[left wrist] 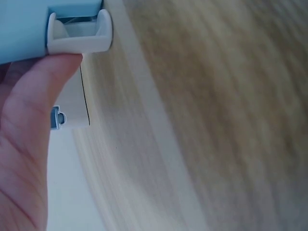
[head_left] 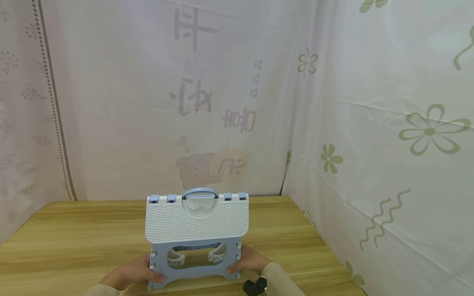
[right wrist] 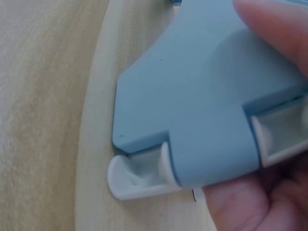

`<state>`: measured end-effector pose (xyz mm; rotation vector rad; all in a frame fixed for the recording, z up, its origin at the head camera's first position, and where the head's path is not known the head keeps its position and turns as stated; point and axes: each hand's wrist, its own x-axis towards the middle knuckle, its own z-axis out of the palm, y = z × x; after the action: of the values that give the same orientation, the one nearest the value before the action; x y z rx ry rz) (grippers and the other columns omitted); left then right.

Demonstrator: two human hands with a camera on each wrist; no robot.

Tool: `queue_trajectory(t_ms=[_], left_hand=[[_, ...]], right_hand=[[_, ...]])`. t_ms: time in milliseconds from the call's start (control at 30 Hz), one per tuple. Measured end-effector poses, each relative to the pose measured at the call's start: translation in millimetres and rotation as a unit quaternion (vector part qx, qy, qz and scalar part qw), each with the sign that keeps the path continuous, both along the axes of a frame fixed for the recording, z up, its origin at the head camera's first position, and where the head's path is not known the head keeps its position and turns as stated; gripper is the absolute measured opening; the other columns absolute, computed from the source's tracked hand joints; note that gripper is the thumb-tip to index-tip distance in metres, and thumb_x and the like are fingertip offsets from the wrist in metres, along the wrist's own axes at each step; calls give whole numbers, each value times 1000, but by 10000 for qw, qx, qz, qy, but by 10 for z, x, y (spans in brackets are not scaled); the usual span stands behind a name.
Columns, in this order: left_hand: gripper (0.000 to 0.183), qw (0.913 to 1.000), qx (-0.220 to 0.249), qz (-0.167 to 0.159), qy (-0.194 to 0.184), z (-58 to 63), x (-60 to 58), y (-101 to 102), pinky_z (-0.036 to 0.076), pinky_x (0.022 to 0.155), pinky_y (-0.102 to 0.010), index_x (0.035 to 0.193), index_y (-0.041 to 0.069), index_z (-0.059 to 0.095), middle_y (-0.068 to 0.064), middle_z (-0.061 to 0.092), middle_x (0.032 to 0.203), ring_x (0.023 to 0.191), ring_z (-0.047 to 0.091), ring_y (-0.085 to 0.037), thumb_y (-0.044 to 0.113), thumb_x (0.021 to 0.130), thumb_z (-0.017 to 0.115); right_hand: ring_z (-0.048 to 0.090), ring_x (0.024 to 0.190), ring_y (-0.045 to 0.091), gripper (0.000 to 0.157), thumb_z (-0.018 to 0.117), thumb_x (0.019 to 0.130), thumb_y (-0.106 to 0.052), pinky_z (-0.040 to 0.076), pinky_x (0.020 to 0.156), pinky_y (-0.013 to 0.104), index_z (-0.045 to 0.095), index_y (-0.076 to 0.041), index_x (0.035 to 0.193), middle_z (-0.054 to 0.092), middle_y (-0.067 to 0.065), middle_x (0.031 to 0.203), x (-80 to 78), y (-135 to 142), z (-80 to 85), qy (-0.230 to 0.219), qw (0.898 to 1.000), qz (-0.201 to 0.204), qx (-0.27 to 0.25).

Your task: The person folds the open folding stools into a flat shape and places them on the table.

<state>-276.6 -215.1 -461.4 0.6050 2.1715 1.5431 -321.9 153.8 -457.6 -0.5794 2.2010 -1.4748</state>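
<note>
A folding step stool (head_left: 166, 224) with a white textured top and light-blue legs is near the front of the table. Its top slopes toward me, and a blue carrying handle (head_left: 200, 190) arches over the upper edge. My left hand (head_left: 131, 271) grips the lower left side of the blue leg panel (head_left: 196, 271), thumb across the front. On the opposite side my right hand (head_left: 253, 261) holds the same panel, its thumb (right wrist: 281, 29) lying on the blue face in the right wrist view. White hinge pieces (left wrist: 79, 36) show beside the left thumb in the left wrist view.
The wood-grain table (head_left: 85, 230) extends to both sides and behind the stool. Patterned fabric curtains (head_left: 122, 123) hang at the back and both sides. A small black object (head_left: 254, 286) sits by the right wrist.
</note>
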Motion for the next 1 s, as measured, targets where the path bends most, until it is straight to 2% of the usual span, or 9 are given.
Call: queue_trajectory(t_ms=[100, 500, 767, 867, 1000], left_hand=[[52, 10000, 58, 8, -71, -5, 3, 5, 51, 87, -45, 119, -21, 50, -24, 66, 113, 101, 62, -27, 6, 82, 75], [50, 10000, 37, -51, -53, 7, 1, 1, 51, 87, -41, 118, -20, 51, -23, 66, 113, 98, 61, -21, 7, 83, 75], [45, 9999, 121, 34, -34, -7, 14, 6, 51, 81, -33, 111, -20, 56, -20, 69, 107, 93, 61, -18, 6, 81, 76], [44, 10000, 56, 67, -31, -14, 10, 2, 51, 81, -34, 111, -19, 56, -19, 69, 107, 93, 62, -18, 6, 81, 75], [44, 10000, 50, 78, -28, -18, 10, 2, 51, 79, -31, 110, -19, 57, -18, 69, 106, 91, 61, -17, 8, 80, 76]], right_hand=[[58, 114, 26, 69, 78, 68, 5, 41, 103, 49, 52, 1, 131, 63, 13, 125, 1, -2, 2, 22, 10000, 4, -23], [57, 116, 26, 69, 80, 69, 4, 37, 105, 51, 52, 1, 132, 62, 13, 126, 2, -4, 10, 78, 10000, 33, -44], [62, 106, 21, 59, 77, 68, 7, 45, 98, 39, 57, 5, 124, 67, 16, 118, -4, -5, -2, 187, 9995, 115, -235], [63, 100, 17, 54, 76, 68, 8, 47, 94, 34, 60, 6, 119, 69, 16, 113, 2, -9, -5, 263, 9994, 73, -208], [63, 97, 15, 51, 76, 68, 8, 48, 91, 32, 61, 6, 117, 69, 16, 111, 2, -8, -17, 274, 9993, 77, -232]])
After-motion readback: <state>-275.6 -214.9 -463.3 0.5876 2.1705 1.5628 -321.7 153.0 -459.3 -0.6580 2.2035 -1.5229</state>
